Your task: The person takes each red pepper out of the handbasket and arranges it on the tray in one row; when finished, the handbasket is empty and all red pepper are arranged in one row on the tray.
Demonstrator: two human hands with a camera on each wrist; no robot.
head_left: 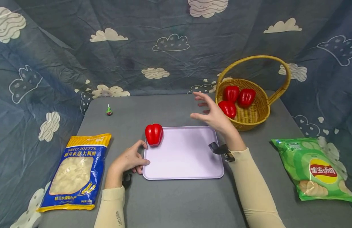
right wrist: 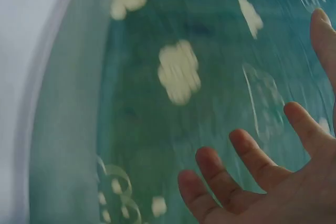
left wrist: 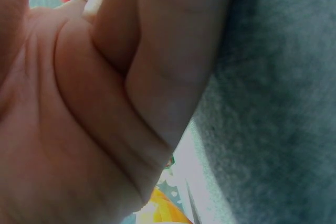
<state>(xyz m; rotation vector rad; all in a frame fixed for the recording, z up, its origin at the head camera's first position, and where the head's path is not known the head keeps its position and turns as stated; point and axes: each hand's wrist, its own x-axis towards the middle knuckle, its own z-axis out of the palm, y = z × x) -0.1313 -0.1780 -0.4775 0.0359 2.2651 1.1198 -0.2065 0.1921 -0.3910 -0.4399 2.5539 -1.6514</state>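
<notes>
- Left of the lavender tray (head_left: 187, 164): a blue-and-yellow pasta bag (head_left: 74, 172) lying flat on the grey table (head_left: 176, 202); beyond the tray's far left corner, a small green trinket (head_left: 109, 110), well apart.
- Right of the tray: a green crisp packet (head_left: 315, 169) near the table edge; just beyond the tray's far right corner, a wicker basket (head_left: 260, 110) with an arched handle, holding three red peppers (head_left: 235, 98).
- On the tray's far left corner: a single red bell pepper (head_left: 154, 134), glossy and lobed, standing upright, untouched by either hand.
- At the tray's left rim: left hand (head_left: 129, 159), thumb and fingers curled against the edge, steadying it.
- Above the tray's far right corner: right hand (head_left: 213, 114), fingers spread and straight, gripping nothing, between tray and basket.
- Most of the tray bare; open table in front of it; cloud-print cloth walling in back and sides.
</notes>
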